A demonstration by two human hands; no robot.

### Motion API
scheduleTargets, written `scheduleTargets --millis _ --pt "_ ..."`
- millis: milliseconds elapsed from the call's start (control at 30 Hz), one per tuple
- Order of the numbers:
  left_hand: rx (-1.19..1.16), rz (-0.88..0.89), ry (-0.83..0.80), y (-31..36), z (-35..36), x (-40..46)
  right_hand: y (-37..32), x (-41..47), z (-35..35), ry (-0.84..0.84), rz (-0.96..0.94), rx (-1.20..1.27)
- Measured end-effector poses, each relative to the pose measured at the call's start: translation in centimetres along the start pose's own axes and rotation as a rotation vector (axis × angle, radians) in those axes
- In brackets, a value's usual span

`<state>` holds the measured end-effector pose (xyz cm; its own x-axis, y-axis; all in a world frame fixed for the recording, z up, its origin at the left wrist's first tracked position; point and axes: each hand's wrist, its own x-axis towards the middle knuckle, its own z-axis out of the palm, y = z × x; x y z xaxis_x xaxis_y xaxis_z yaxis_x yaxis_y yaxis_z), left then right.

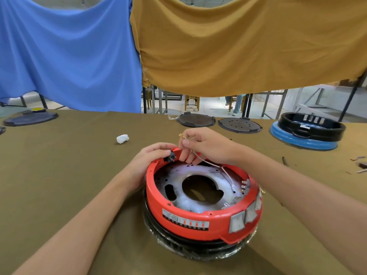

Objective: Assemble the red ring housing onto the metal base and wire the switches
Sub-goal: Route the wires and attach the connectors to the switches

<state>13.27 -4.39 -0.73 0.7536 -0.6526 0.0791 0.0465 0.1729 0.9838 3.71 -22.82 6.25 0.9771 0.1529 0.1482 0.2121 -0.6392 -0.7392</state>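
- Nearest the lens at 6 o'clock: red ring housing (202, 215), seated on a black, film-wrapped lower part (198, 249), both resting on an olive-brown table (69, 165).
- Inside the ring: metal base (198, 175), pale and smeared white, with a big round hole at its middle.
- On the ring's wall at 5 o'clock: three grey rectangular switches (245, 215); left of them, a white label (185, 219) with red marks.
- Left hand (151, 161) curled over the ring's far-left rim at 11 o'clock, fingers touching a small black switch part (171, 156) set in the wall.
- Right hand (202, 147) above the far rim at 12 o'clock, thumb and forefinger pinching a thin pale wire (218, 167) just behind its brass terminal (181, 135); wire trailing down to terminals at the ring's 3 o'clock side.
- Farther off at 10 o'clock: crumpled white wad (122, 138).
- Along the table's far edge from 12 to 1 o'clock: two dark round plates (218, 122).
- At 2 o'clock: black ring housing (311, 124) sitting on a blue base (303, 141).
- Hung behind: blue cloth (65, 52) and mustard cloth (248, 42).
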Motion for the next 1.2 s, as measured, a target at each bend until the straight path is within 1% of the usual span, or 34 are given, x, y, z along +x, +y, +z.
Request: scheduleTargets --millis 67,133,233,300,467,600,767,900,1100,1200 --pt "-0.008 0.007 -0.011 -0.1 0.0 0.1 0.2 -0.2 0.5 0.042 0.027 0.003" --pt "0.011 0.031 -0.001 0.1 0.2 0.1 0.6 -0.5 1.4 0.046 0.049 0.055" --pt "0.127 0.141 0.067 0.5 0.1 0.1 1.0 -0.8 1.9 0.024 0.028 0.081" --pt "0.197 0.212 0.085 1.0 0.0 -0.3 1.0 -0.8 1.9 0.020 0.006 0.091" --pt "0.306 0.301 0.008 1.5 0.0 -1.1 0.9 -0.9 2.2 0.008 -0.039 0.062" --pt "0.375 0.364 0.008 1.7 0.0 -1.0 1.0 -0.9 2.0 0.032 -0.082 -0.001" --pt "0.467 0.388 0.032 1.9 -0.3 -1.0 1.1 -0.7 2.2 0.088 -0.106 -0.003" --pt "0.524 0.403 0.036 2.1 -0.2 -1.2 1.1 -0.8 2.0 0.093 -0.112 -0.008" --pt "0.540 0.423 0.032 2.0 -0.2 -1.2 1.2 -0.6 2.3 0.121 -0.109 -0.091" --pt "0.465 0.379 0.030 1.9 -0.1 -1.1 1.3 -0.7 2.3 0.176 -0.118 -0.172"
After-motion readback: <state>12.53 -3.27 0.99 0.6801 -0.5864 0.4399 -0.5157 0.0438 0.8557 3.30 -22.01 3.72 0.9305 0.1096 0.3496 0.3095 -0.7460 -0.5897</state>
